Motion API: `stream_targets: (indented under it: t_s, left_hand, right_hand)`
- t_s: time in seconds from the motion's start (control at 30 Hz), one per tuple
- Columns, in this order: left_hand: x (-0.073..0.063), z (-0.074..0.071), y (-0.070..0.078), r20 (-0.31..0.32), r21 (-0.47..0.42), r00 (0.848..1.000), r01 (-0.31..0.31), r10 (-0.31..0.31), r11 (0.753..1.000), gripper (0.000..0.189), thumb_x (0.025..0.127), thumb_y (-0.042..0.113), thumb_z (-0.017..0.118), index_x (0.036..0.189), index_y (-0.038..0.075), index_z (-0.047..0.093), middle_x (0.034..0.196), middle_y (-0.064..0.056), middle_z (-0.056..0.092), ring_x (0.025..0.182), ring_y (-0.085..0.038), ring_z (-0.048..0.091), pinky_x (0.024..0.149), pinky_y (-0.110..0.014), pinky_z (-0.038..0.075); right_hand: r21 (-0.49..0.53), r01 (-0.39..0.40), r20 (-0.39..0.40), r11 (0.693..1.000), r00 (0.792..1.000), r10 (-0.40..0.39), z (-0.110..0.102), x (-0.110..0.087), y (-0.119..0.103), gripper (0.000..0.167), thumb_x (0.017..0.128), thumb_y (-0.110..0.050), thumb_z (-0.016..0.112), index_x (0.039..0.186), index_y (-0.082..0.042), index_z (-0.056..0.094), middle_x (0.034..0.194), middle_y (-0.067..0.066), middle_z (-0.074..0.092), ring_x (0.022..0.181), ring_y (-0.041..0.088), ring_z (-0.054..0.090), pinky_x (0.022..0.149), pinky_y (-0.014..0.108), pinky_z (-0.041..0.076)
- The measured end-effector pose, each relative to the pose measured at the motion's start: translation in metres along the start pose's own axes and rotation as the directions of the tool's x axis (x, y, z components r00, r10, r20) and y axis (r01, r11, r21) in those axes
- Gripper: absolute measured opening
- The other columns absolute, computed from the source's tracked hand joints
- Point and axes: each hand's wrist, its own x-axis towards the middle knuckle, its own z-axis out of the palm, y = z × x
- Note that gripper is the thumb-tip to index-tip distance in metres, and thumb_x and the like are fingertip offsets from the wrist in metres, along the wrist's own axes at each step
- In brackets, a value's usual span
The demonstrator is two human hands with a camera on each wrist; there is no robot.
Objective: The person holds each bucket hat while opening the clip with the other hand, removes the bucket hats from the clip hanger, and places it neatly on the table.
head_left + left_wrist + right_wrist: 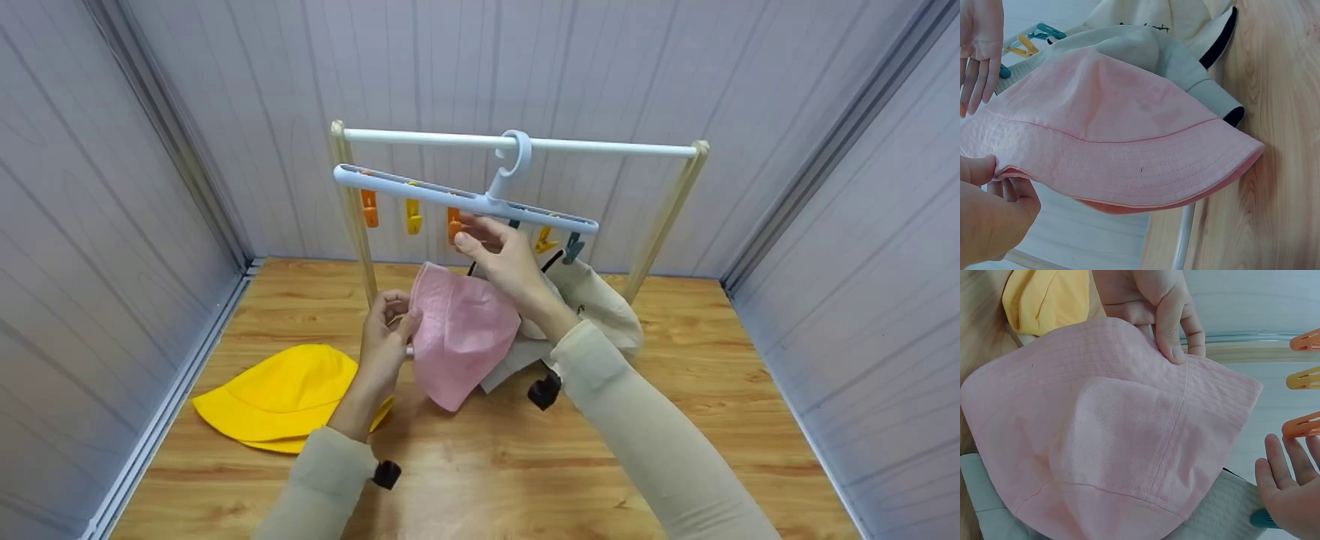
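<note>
My left hand (386, 330) pinches the brim of a pink bucket hat (469, 330) between thumb and fingers. The hat hangs tilted in front of the rack, as the left wrist view also shows. Fairly straight fingers of my right hand (510, 262) reach up to an orange clip (1302, 426), the tips right at its lower end. That clip belongs to a pale blue hanger (420, 190), which hooks over the rack's white bar (615, 148) and slants down to the right. Behind the pink hat are a grey-green hat (1123, 50) and a cream hat (600, 300) with a dark edge.
A yellow bucket hat (285, 390) lies on the wooden tabletop (690, 420) at the left. More clips, including an orange one (369, 208) and a yellow one (413, 210), dangle from the hanger's left half. Panelled walls (225, 90) enclose the back and both sides.
</note>
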Motion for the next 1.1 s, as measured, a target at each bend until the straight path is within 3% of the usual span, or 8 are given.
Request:
stream_targets:
  t_s: [0.17, 0.37, 0.53, 0.83, 1.1]
  left_hand:
    - [-0.002, 0.0, 0.004, 0.009, 0.0, 1.0, 0.003, -0.003, 1.0, 0.02, 0.108, 0.007, 0.06, 0.127, 0.012, 0.054, 0.124, -0.012, 0.06, 0.105, -0.027, 0.061, 0.081, -0.031, 0.057]
    - [-0.004, 0.0, 0.008, 0.023, 0.023, 1.0, 0.002, -0.003, 1.0, 0.022, 0.109, 0.007, 0.059, 0.129, 0.013, 0.052, 0.128, -0.012, 0.059, 0.111, -0.028, 0.061, 0.09, -0.033, 0.057]
    - [-0.007, 0.001, 0.014, 0.036, 0.028, 0.999, -0.005, 0.004, 1.0, 0.023, 0.109, 0.008, 0.06, 0.13, 0.013, 0.052, 0.13, -0.012, 0.059, 0.114, -0.029, 0.061, 0.094, -0.037, 0.056]
    - [-0.01, 0.006, 0.022, 0.044, 0.002, 0.998, -0.048, 0.048, 0.999, 0.023, 0.107, 0.005, 0.062, 0.127, 0.011, 0.054, 0.124, -0.013, 0.061, 0.109, -0.03, 0.063, 0.089, -0.032, 0.058]
    - [-0.013, 0.005, 0.023, 0.053, 0.008, 0.998, -0.041, 0.041, 0.999, 0.023, 0.107, 0.006, 0.061, 0.128, 0.012, 0.053, 0.125, -0.014, 0.06, 0.111, -0.03, 0.063, 0.091, -0.034, 0.059]
  right_hand:
    - [0.035, 0.011, 0.005, 0.999, 1.0, -0.011, -0.01, -0.008, 0.001, 0.046, 0.105, -0.022, 0.07, 0.147, -0.007, 0.062, 0.138, 0.009, 0.07, 0.125, 0.034, 0.069, 0.108, 0.038, 0.053]
    - [0.049, 0.02, -0.019, 0.999, 1.0, -0.019, -0.024, -0.018, 0.006, 0.04, 0.105, -0.017, 0.069, 0.142, -0.002, 0.064, 0.137, 0.017, 0.07, 0.122, 0.032, 0.07, 0.107, 0.04, 0.054]
    - [0.059, 0.022, -0.05, 0.998, 0.999, -0.019, -0.034, -0.026, 0.012, 0.038, 0.105, -0.013, 0.069, 0.14, 0.001, 0.065, 0.132, 0.021, 0.07, 0.122, 0.041, 0.069, 0.105, 0.039, 0.056]
    - [0.038, -0.002, -0.087, 0.999, 0.996, 0.005, -0.051, -0.045, 0.027, 0.036, 0.105, -0.015, 0.069, 0.138, -0.001, 0.066, 0.132, 0.021, 0.071, 0.117, 0.041, 0.07, 0.103, 0.041, 0.057]
    - [0.002, 0.018, -0.137, 1.0, 0.99, -0.018, -0.067, -0.068, 0.053, 0.034, 0.105, -0.012, 0.068, 0.136, 0.002, 0.066, 0.131, 0.024, 0.069, 0.124, 0.041, 0.066, 0.1, 0.027, 0.056]
